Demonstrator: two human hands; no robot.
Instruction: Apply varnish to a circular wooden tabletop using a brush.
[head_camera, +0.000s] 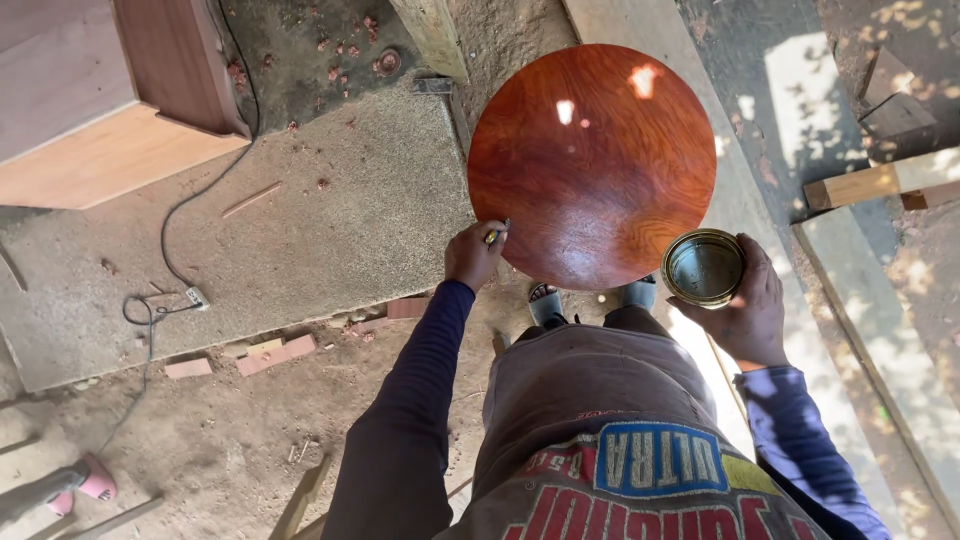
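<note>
Round tabletop (592, 165): glossy red-brown wood, level, directly ahead of the person, above sandalled feet. Cabinet (95, 95): pale wood, upper left, well apart. Left hand (472, 256): arm extended forward, fist clenched around a thin brush handle (496, 234), touching the tabletop's near left edge. Right hand (750, 305): raised, palm cupping a small open tin (703, 267) beside the tabletop's near right edge.

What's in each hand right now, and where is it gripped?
Left hand: a small brush, held by its handle. Right hand: an open tin can, gripped around its side.
</note>
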